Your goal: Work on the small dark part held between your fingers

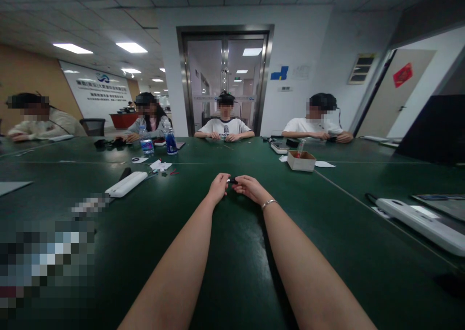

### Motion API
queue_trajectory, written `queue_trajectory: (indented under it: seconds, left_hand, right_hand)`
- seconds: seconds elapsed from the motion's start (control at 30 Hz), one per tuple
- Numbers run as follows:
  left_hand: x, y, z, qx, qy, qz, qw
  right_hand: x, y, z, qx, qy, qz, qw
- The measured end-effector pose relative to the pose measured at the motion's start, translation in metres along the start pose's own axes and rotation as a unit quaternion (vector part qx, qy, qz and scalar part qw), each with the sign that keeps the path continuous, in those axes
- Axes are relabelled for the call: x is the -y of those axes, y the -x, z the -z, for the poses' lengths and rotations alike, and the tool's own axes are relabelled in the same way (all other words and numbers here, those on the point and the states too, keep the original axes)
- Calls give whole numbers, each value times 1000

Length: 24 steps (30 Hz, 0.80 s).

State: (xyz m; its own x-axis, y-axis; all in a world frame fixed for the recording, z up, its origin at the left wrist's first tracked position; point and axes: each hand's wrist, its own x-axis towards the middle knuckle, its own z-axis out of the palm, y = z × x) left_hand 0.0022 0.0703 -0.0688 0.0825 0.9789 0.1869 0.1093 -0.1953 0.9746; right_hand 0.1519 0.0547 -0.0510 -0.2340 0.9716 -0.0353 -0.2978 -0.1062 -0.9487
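Both arms stretch forward over the dark green table (232, 252). Between my hands is a small black object with a shiny metal-looking end (231, 180), too small to name. My left hand (219, 187) pinches its shiny end from the left. From the right, the fingers of my right hand (250, 188) close on its black part. A silver bracelet (269, 204) circles my right wrist. Parts of the object are hidden behind my fingertips.
A cardboard box (301, 161) with a clear tube stands ahead to the right. Two bottles, a clear one (147, 143) and a blue one (171, 142), stand ahead left. White devices (127, 184) lie at both sides. Several people sit across the table.
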Motion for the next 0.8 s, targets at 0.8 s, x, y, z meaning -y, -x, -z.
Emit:
queue_trajectory:
  seconds: [0.8]
  left_hand:
    - [-3,2,-1,-11,17,13,1000]
  right_hand:
    - [-1,0,1,2,-8,-1,1000]
